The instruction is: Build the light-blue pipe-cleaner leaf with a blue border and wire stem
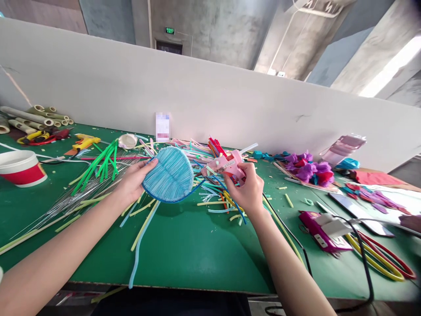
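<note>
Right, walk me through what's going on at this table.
A person is handling craft pieces with both hands. The left hand holds a round blue disc by its edge, and the right hand grips a pink glue gun. The gun's nozzle points toward the disc's right edge; whether they touch is hard to tell. Loose pipe cleaners lie scattered over the green table, with a yellow glue gun and a paper cup off to the left.

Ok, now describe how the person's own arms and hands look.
The left hand and right hand are ungloved, with no ring to be made out. The left forearm and right forearm are bare in view: no watch, bracelet or marking stands out.
</note>
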A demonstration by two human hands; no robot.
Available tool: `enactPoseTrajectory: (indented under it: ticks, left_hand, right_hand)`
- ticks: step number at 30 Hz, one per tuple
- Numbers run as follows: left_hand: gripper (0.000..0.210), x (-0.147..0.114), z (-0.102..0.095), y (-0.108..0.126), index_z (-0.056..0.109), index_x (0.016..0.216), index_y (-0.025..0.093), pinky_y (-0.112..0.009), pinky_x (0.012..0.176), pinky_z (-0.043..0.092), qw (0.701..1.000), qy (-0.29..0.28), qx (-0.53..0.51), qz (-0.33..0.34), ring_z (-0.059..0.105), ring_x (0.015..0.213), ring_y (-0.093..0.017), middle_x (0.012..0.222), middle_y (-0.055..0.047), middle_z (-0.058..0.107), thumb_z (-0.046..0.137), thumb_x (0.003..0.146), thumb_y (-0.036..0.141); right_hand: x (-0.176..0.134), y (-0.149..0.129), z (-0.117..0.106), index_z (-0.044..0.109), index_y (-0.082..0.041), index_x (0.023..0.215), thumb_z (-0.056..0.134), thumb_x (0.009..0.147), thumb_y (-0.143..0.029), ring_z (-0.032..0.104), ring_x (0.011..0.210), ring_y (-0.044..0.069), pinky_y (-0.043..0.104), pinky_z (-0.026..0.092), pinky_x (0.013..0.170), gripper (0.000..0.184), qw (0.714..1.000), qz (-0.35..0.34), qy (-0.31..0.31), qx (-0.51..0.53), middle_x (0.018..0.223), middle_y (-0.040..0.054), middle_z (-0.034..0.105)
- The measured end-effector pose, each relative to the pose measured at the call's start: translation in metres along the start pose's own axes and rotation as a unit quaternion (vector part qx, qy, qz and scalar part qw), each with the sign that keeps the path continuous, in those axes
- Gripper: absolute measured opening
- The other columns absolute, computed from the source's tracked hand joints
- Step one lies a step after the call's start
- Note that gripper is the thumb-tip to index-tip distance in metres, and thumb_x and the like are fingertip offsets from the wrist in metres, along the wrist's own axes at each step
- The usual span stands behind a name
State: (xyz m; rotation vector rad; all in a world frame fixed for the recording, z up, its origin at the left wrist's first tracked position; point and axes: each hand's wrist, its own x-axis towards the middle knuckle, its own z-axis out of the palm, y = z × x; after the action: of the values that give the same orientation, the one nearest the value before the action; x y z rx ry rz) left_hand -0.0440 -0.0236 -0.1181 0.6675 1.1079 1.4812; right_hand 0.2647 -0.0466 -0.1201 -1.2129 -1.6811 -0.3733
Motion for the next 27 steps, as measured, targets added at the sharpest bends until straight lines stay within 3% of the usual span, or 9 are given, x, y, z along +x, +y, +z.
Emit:
enactPoseTrajectory:
  ticks: [4, 7, 12, 15, 19, 22, 25, 26, 27]
  left_hand:
    - [0.025, 0.000, 0.000, 0.000, 0.070, 0.078, 0.016, -0.025, 0.057, 0.059, 1.000, -0.004, -0.010, 0.003, 0.069, 0.060, -0.015, 0.072, -0.001, 0.075, 0.091, 0.064, 0.022]
    - [0.030, 0.000, -0.001, -0.001, 0.070, 0.077, 0.016, -0.024, 0.055, 0.058, 1.000, -0.023, -0.017, 0.002, 0.068, 0.060, -0.015, 0.071, -0.001, 0.075, 0.093, 0.060, 0.024]
    - [0.040, 0.000, -0.001, -0.002, 0.072, 0.084, 0.016, -0.023, 0.060, 0.059, 0.998, -0.057, -0.025, 0.019, 0.070, 0.067, -0.015, 0.079, -0.001, 0.076, 0.096, 0.054, 0.029]
    - [0.041, -0.002, 0.001, 0.000, 0.071, 0.086, 0.017, -0.023, 0.061, 0.059, 0.997, -0.056, -0.027, 0.039, 0.069, 0.067, -0.014, 0.081, -0.001, 0.076, 0.095, 0.054, 0.027]
    - [0.045, -0.005, 0.002, 0.002, 0.069, 0.086, 0.018, -0.024, 0.061, 0.057, 0.995, -0.060, -0.017, 0.076, 0.068, 0.068, -0.016, 0.080, -0.001, 0.075, 0.096, 0.052, 0.031]
    - [0.047, -0.005, 0.000, 0.004, 0.069, 0.086, 0.019, -0.023, 0.063, 0.055, 0.991, -0.056, 0.002, 0.123, 0.068, 0.070, -0.017, 0.081, -0.001, 0.074, 0.095, 0.052, 0.038]
    - [0.043, -0.006, 0.000, 0.005, 0.070, 0.090, 0.020, -0.022, 0.066, 0.051, 0.973, -0.055, 0.082, 0.208, 0.066, 0.074, -0.017, 0.083, 0.000, 0.072, 0.091, 0.061, 0.043]
    - [0.040, -0.008, 0.001, 0.006, 0.071, 0.090, 0.021, -0.021, 0.066, 0.049, 0.961, -0.055, 0.123, 0.240, 0.064, 0.074, -0.016, 0.082, 0.000, 0.071, 0.089, 0.064, 0.044]
    - [0.035, -0.011, 0.002, 0.007, 0.071, 0.088, 0.021, -0.020, 0.065, 0.047, 0.948, -0.058, 0.164, 0.268, 0.063, 0.073, -0.016, 0.079, 0.001, 0.069, 0.087, 0.067, 0.044]
  right_hand:
    - [0.008, -0.003, -0.005, 0.052, -0.023, 0.097, 0.070, 0.077, -0.044, 0.045, 0.048, 0.011, 0.024, 0.039, 0.052, 0.034, 0.994, 0.103, 0.001, 0.036, 0.064, -0.0059, 0.058]
    - [0.018, 0.008, -0.010, 0.057, -0.022, 0.096, 0.068, 0.077, -0.051, 0.049, 0.052, 0.014, 0.027, 0.042, 0.056, 0.037, 0.982, 0.185, 0.016, 0.034, 0.066, -0.0036, 0.061]
    - [0.028, 0.067, -0.025, 0.066, -0.014, 0.101, 0.060, 0.078, -0.061, 0.065, 0.089, 0.032, 0.042, 0.049, 0.081, 0.052, 0.933, 0.338, 0.022, -0.124, 0.095, 0.0165, 0.071]
    - [0.018, 0.107, -0.031, 0.066, -0.006, 0.110, 0.049, 0.086, -0.048, 0.064, 0.101, 0.039, 0.048, 0.047, 0.087, 0.052, 0.891, 0.410, 0.004, -0.193, 0.102, 0.0270, 0.069]
    - [0.000, 0.131, -0.030, 0.068, -0.006, 0.110, 0.056, 0.081, -0.038, 0.057, 0.113, 0.046, 0.060, 0.042, 0.091, 0.045, 0.863, 0.449, -0.006, -0.233, 0.111, 0.0307, 0.064]
    - [0.005, 0.123, -0.027, 0.064, -0.003, 0.117, 0.061, 0.080, -0.040, 0.043, 0.127, 0.053, 0.069, 0.036, 0.091, 0.052, 0.857, 0.446, 0.013, -0.256, 0.130, 0.0380, 0.051]
    - [0.026, 0.093, -0.014, 0.058, -0.006, 0.129, 0.054, 0.088, -0.039, 0.045, 0.129, 0.045, 0.061, 0.039, 0.096, 0.053, 0.912, 0.345, -0.005, -0.223, 0.136, 0.0324, 0.050]
    - [0.033, 0.079, -0.006, 0.056, -0.002, 0.130, 0.047, 0.093, -0.036, 0.051, 0.123, 0.042, 0.057, 0.042, 0.093, 0.050, 0.949, 0.261, -0.063, -0.166, 0.128, 0.0321, 0.056]
    - [0.038, 0.065, 0.004, 0.060, -0.007, 0.124, 0.046, 0.095, -0.037, 0.060, 0.113, 0.036, 0.050, 0.046, 0.090, 0.044, 0.963, 0.211, -0.111, -0.123, 0.114, 0.0242, 0.066]
